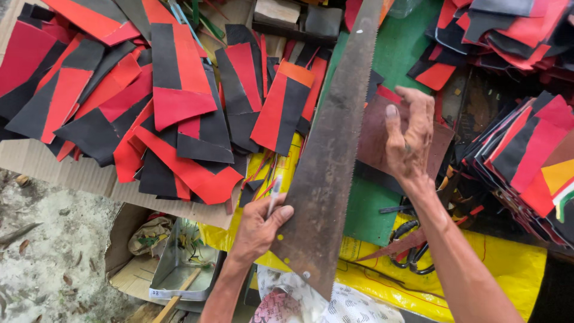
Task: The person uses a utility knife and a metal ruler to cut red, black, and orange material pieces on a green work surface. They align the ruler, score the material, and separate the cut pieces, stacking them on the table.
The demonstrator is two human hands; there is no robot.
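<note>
Your left hand (258, 224) pinches a thin knife, mostly hidden, against the long rusty saw blade (329, 161); your right hand (408, 133) presses flat a brown leather piece (373, 134) beside it, on a green mat (406, 54).

saw blade (330, 161): dull grey-brown, rust-stained, with pale specks
cut pieces (173, 101): red and black, some panels joined half and half
piece under right hand (373, 134): reddish brown
mat (412, 45): green
sheet (478, 269): yellow with red lines
cloth (341, 308): white with dark print
scissors (412, 254): black handles
stack at right (538, 155): red, black, one orange piece
</note>
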